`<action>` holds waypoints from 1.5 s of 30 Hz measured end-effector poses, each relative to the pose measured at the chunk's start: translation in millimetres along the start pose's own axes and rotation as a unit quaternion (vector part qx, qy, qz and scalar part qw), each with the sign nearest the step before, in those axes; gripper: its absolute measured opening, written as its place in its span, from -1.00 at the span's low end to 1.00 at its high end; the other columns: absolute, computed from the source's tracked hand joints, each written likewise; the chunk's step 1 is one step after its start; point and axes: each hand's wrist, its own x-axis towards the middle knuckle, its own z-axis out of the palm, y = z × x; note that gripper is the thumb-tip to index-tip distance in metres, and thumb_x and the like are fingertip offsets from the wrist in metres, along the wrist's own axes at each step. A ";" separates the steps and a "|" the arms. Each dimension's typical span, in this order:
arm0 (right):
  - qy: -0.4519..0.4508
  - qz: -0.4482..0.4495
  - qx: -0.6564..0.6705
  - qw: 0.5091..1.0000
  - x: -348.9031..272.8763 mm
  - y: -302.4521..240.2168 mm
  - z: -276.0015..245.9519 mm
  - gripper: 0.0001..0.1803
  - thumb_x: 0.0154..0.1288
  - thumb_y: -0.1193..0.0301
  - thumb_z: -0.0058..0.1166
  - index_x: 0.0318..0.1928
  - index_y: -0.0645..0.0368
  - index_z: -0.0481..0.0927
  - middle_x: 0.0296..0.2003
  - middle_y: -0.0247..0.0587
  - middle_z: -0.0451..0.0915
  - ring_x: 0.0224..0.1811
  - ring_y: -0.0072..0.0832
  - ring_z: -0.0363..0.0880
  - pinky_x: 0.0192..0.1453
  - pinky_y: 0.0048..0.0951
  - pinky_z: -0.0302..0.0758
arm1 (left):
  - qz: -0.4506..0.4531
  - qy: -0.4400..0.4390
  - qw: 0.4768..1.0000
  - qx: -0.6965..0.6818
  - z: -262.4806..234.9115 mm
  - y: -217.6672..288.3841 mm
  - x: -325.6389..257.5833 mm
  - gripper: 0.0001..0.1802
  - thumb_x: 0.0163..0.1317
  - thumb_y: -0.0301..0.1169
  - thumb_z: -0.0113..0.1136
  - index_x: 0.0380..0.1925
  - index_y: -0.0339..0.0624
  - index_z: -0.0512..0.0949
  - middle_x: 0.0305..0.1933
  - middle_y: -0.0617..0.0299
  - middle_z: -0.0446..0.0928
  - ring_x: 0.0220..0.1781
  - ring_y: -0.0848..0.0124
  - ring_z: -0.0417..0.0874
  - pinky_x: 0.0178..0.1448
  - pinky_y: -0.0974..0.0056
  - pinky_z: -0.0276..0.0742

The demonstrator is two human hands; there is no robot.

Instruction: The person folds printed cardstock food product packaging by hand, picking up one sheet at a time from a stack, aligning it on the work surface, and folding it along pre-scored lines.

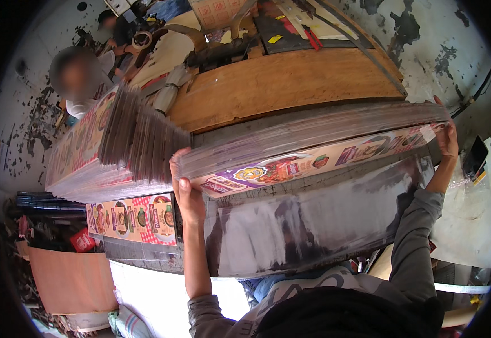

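Between my two hands is a long stack of printed sheets, its front face showing food pictures in orange and purple. My left hand grips the stack's left end, thumb on the front. At the far right end, my right hand clasps the other short edge, with some fingers hidden behind it. Below the stack lies a dark grey panel with smeared pale patches. A taller, fanned pile of similar printed sheets stands just left of my left hand.
Another printed sheet lies below the fanned pile. Behind the stack is a brown wooden board, with a red cutter beyond it. A curved brown panel stands at lower left. Another person is at upper left.
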 end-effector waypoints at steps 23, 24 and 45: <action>0.024 0.010 -0.032 0.999 6.7 11.7 -19.6 0.07 -0.16 -0.03 0.32 0.26 0.32 0.12 0.07 -0.09 0.35 0.16 -0.33 0.31 0.24 -0.38 0.18 | 0.069 -0.017 0.997 0.028 -4.4 -12.2 -12.2 -0.31 0.11 -0.12 0.19 0.15 -0.23 0.20 -0.02 0.16 0.42 0.05 0.37 0.42 0.13 0.26 0.29; 0.023 0.012 -0.031 0.999 6.4 9.4 -18.7 0.07 -0.16 -0.03 0.32 0.26 0.32 0.12 0.07 -0.09 0.35 0.16 -0.33 0.31 0.24 -0.38 0.18 | 0.038 -0.017 0.999 0.013 -3.5 -10.3 -12.8 -0.34 0.19 0.05 -0.02 0.14 -0.17 0.23 0.04 0.16 0.38 0.10 0.33 0.40 0.14 0.23 0.28; 0.070 0.031 -0.051 0.996 -9.8 71.5 -110.5 -0.43 0.07 0.22 0.21 0.02 0.20 0.29 -0.24 -0.23 0.40 -0.17 -0.48 0.39 -0.02 -0.47 0.33 | 0.028 -0.005 0.995 0.094 -8.0 -1.1 -8.7 -0.45 0.21 -0.10 0.12 0.05 -0.22 0.26 -0.09 0.26 0.41 -0.05 0.45 0.41 0.04 0.37 0.32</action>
